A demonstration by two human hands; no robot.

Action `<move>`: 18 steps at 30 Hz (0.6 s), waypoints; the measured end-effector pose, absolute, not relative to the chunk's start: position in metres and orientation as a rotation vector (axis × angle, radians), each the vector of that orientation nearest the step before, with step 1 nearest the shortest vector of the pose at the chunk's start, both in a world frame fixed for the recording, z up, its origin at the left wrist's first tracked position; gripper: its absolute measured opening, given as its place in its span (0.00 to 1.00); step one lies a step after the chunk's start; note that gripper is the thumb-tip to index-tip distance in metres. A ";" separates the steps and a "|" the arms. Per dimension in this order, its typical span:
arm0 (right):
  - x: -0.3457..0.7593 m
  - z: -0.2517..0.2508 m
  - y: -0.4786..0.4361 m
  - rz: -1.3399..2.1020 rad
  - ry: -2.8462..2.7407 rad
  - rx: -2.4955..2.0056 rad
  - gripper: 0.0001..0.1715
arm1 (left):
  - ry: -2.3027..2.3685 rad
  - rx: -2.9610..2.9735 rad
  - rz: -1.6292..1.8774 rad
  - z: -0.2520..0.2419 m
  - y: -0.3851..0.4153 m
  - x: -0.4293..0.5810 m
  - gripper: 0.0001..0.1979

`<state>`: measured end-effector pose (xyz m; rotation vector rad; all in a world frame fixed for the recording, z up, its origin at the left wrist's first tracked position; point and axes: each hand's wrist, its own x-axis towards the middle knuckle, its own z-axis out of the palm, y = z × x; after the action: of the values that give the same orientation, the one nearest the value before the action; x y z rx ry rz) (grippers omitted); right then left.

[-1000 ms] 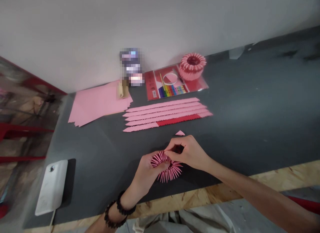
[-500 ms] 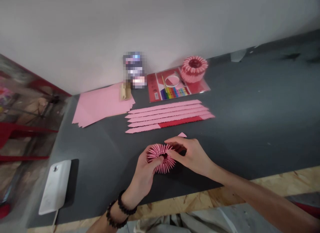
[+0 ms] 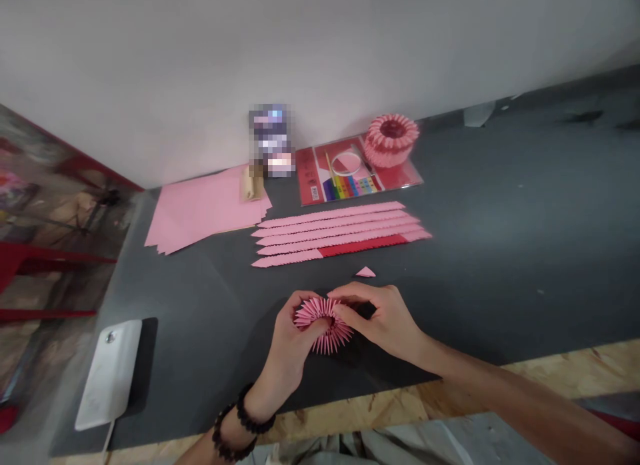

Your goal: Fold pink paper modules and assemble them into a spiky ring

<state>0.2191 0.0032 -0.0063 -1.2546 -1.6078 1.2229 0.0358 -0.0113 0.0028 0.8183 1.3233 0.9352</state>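
A pink ring of folded paper pieces (image 3: 330, 342), its points fanning outward, is between my two hands above the dark table. My left hand (image 3: 293, 342) wraps its left side, thumb laid over the centre hole. From the right, my right hand (image 3: 383, 315) pinches the ring's upper right edge with thumb and index finger; its other fingertips are partly hidden. Just beyond that hand lies a small folded pink paper triangle (image 3: 366, 272). Farther back are several long strips of interlocked pink pieces (image 3: 335, 232), the nearest one having a red section (image 3: 363, 245).
A finished-looking pink paper ring stack (image 3: 391, 142) stands on a red printed packet (image 3: 315, 178) by the wall. Pink paper sheets (image 3: 200, 208) lie left of a blurred upright screen (image 3: 273, 142). A white corded device (image 3: 110, 372) rests at the table's left edge.
The ring and both hands have shifted slightly toward me, and the ring's tilt has changed a little. More of the small pink triangle now shows. My grip stays on the ring.
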 end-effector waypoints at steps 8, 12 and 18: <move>0.219 -0.004 0.005 1.203 -1.644 -1.273 0.06 | 1.385 0.929 0.901 0.000 -0.013 0.035 0.17; 0.218 -0.003 0.005 1.194 -1.674 -1.260 0.06 | 1.417 1.005 0.918 -0.002 -0.014 0.033 0.20; 0.242 0.000 0.019 0.913 -1.734 -1.275 0.07 | 1.378 0.938 0.900 -0.005 -0.014 0.032 0.19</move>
<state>0.2419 0.0187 0.0002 -1.2747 -1.7336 0.9134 0.0321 -0.0138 -0.0048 0.9380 1.3784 0.9002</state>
